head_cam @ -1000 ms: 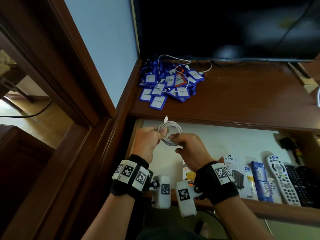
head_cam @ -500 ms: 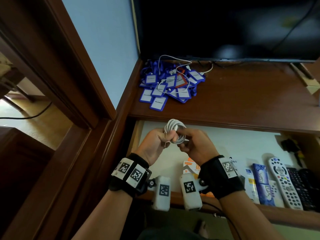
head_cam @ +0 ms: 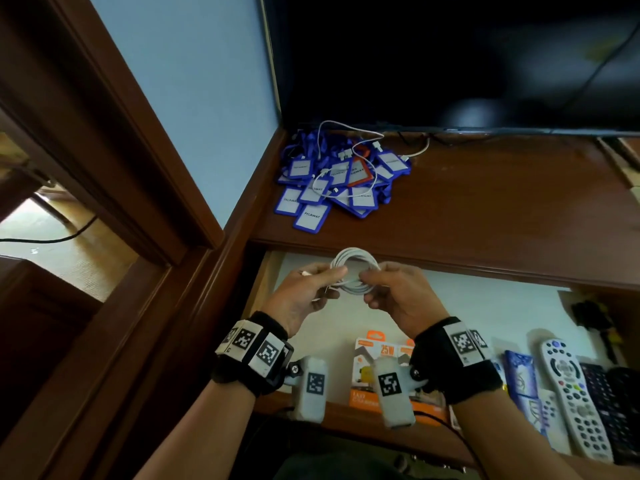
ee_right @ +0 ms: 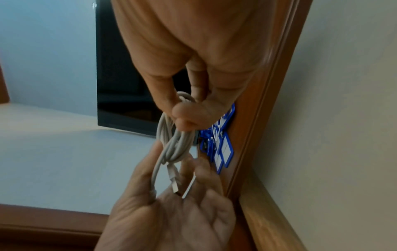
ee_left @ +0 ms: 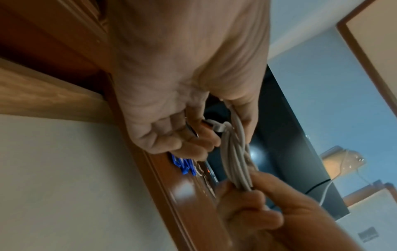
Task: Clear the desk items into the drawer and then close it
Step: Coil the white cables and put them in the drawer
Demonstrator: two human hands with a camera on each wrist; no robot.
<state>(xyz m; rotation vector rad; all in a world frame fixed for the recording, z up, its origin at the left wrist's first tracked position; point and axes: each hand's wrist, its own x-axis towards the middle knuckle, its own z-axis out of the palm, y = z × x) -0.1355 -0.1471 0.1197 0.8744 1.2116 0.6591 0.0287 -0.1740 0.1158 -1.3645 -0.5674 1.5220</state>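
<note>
Spanning the back of the scene, a dark screen point(head_cam: 450, 57) stands on the brown desk point(head_cam: 485, 209), below which the open drawer point(head_cam: 485, 306) holds an orange box point(head_cam: 377, 362), blue packets point(head_cam: 521, 372) and a white remote point(head_cam: 571, 393). A heap of blue badge holders point(head_cam: 332, 181) lies at the desk's back left corner. Above the drawer, the left hand point(head_cam: 301, 299) and right hand point(head_cam: 398, 299) each pinch one side of a coiled white cable point(head_cam: 353, 275), fingers curled around its loops.
</note>
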